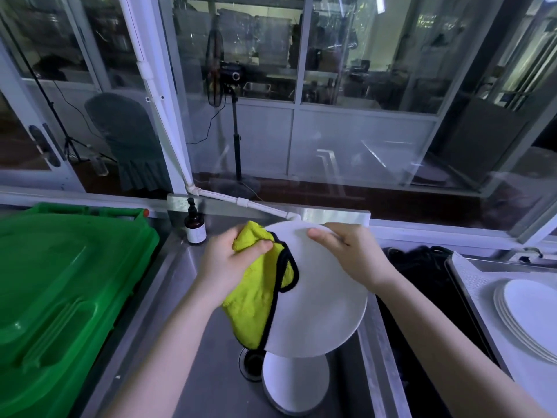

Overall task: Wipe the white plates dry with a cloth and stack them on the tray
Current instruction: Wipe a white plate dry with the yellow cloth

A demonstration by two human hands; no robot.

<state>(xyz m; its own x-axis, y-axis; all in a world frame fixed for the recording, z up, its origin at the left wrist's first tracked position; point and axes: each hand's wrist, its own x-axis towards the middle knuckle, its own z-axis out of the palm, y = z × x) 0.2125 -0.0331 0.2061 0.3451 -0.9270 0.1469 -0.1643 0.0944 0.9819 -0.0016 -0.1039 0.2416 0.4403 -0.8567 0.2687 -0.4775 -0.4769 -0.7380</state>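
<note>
The sink is in the middle, with the drain on its bottom and a plate lying just at 3 o'clock of the drain. A bin stands at 9 o'clock of the sink, a bottle at 11 o'clock. At 3 o'clock is the tray, which carries stacked plates.

A green bin lid fills the lower left of the frame. A brown pump bottle stands upright near it, and a standing fan is behind the glass, upper centre.
</note>
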